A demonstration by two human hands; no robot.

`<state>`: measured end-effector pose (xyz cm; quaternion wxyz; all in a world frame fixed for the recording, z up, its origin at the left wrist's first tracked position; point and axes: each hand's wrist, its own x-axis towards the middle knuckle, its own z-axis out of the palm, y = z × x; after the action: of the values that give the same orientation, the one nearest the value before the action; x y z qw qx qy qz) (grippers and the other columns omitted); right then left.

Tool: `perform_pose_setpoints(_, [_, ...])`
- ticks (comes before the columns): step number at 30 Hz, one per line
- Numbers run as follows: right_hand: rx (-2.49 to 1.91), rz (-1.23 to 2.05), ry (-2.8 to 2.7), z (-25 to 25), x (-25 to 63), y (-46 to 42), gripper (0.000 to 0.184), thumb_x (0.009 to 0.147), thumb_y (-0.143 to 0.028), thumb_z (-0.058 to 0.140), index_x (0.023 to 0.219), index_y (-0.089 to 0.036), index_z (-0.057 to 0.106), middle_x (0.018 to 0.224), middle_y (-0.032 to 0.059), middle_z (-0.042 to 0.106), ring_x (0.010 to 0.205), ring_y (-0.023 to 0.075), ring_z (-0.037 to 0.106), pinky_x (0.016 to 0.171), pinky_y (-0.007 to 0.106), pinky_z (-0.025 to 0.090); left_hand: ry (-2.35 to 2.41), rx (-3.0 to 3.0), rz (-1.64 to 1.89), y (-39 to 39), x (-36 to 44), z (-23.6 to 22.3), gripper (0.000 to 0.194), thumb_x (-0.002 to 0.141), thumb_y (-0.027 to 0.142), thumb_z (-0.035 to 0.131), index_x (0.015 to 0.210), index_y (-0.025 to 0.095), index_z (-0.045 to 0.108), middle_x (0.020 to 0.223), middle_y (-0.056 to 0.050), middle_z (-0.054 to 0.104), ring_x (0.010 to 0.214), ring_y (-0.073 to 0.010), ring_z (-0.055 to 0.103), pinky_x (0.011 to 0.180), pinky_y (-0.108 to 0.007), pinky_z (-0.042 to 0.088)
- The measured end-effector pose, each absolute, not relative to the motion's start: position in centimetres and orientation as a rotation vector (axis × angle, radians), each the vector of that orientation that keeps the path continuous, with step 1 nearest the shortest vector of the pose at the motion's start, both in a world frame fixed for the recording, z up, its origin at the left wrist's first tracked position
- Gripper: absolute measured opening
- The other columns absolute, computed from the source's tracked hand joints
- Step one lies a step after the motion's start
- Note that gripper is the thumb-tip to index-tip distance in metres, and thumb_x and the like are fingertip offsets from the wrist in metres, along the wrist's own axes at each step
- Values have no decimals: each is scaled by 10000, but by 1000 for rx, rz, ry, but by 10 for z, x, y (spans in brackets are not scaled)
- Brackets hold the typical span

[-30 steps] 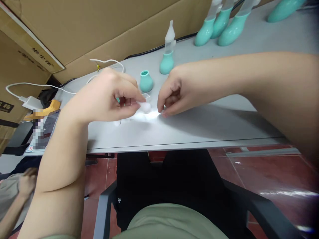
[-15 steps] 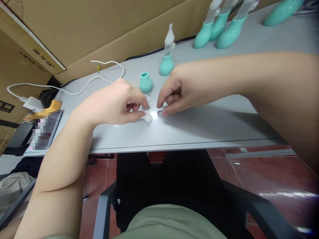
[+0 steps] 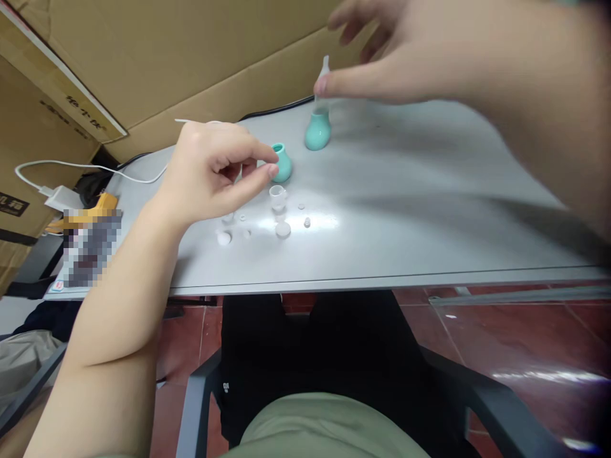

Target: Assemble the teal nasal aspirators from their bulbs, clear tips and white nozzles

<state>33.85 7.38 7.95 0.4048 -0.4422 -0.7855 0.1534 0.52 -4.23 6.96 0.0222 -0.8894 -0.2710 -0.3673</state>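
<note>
My left hand (image 3: 222, 168) hovers over the table, its index finger and thumb a little apart and nothing visible between them. The fingertips partly cover a mint-green rubber bulb (image 3: 284, 166) with an open neck. My right hand (image 3: 377, 57) is raised at the back, slightly blurred, with fingers spread. Its thumb overlaps the clear upper part of an upright nasal aspirator (image 3: 317, 132); contact cannot be made out. In front of the open bulb are a clear cup-shaped piece (image 3: 277, 198), a white round cap (image 3: 283, 229) and a small translucent plug (image 3: 307, 222).
Several more small parts lie left of centre, among them a white disc (image 3: 224, 238). A white cable (image 3: 95, 165) runs to a charger beside a tablet (image 3: 93, 251) at the left. Cardboard (image 3: 200, 57) walls the table's back. The table's front edge (image 3: 334, 283) is near my lap.
My right hand has left the small parts and risen back and rightwards, its fingers spreading. My left hand has lifted away from the parts towards the open bulb. The small pieces are uncovered.
</note>
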Motion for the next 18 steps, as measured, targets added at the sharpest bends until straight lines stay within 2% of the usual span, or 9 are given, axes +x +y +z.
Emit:
perform_pose_setpoints(1, [-1219, 320, -1972, 75, 328, 71, 819, 911, -395, 1167, 1653, -189, 886, 1394, 43, 855, 923, 128, 627, 980, 327, 553, -898, -2732, -1134, -42, 4, 68, 371, 1174, 611, 722, 1023, 346, 933, 749, -30, 740, 656, -222, 667, 720, -456, 601])
perform_pose_setpoints(2, [-1244, 308, -1965, 70, 319, 68, 782, 937, -341, 1148, 1653, -176, 878, 1388, 62, 862, 934, 140, 649, 974, 339, 554, -945, -2705, -1139, -41, 2, 67, 406, 1186, 649, 707, 1036, 346, 933, 786, -37, 767, 684, -224, 691, 730, -448, 606])
perform_pose_setpoints(4, [-1268, 304, -1957, 60, 307, 63, 389, 998, -306, 1101, 1335, -194, 943, 1209, 52, 864, 912, 154, 650, 918, 342, 550, -1002, -2658, -1155, -39, -1, 64, 452, 1191, 707, 706, 1048, 342, 929, 837, -46, 801, 719, -226, 719, 736, -437, 614])
perform_pose_setpoints(5, [-1246, 322, -1961, 56, 305, 61, 205, 1039, -302, 1065, 1159, -216, 922, 1107, 40, 845, 903, 159, 650, 901, 340, 553, -1024, -2645, -1155, -38, -2, 63, 457, 1193, 719, 716, 1053, 338, 928, 851, -47, 810, 731, -227, 730, 741, -434, 621])
perform_pose_setpoints(6, [-1215, 345, -1965, 52, 304, 61, 182, 1074, -306, 1030, 1019, -235, 872, 1015, 30, 814, 886, 161, 641, 888, 339, 556, -1044, -2638, -1154, -37, -3, 62, 453, 1192, 721, 734, 1059, 334, 927, 858, -47, 816, 742, -228, 742, 744, -431, 629])
perform_pose_setpoints(8, [-1111, 407, -1952, 47, 307, 60, 292, 1093, -309, 997, 892, -249, 794, 916, 22, 768, 855, 160, 620, 851, 339, 555, -1061, -2646, -1163, -34, -2, 60, 431, 1186, 709, 774, 1077, 321, 928, 872, -47, 830, 755, -227, 760, 736, -425, 638])
perform_pose_setpoints(12, [-945, 470, -1828, 48, 313, 49, 288, 1036, -281, 1002, 874, -219, 772, 877, 14, 740, 800, 124, 635, 740, 315, 532, -1008, -2638, -1268, -32, 5, 60, 377, 1163, 655, 813, 1110, 302, 935, 920, -50, 863, 748, -213, 753, 698, -414, 648])
perform_pose_setpoints(15, [-822, 568, -1727, 57, 311, 28, 244, 1023, -263, 949, 864, -211, 772, 857, -13, 751, 766, 90, 735, 719, 260, 593, -996, -2580, -1357, -36, 11, 63, 312, 1151, 596, 793, 1120, 325, 945, 983, -60, 888, 805, -237, 772, 733, -440, 680])
perform_pose_setpoints(18, [-649, 717, -1617, 66, 304, 9, 346, 908, -368, 1085, 805, -213, 793, 801, -37, 769, 701, 95, 748, 662, 237, 643, -1043, -2554, -1345, -37, 13, 65, 310, 1144, 619, 803, 1178, 342, 938, 1047, -85, 886, 954, -291, 815, 803, -458, 706])
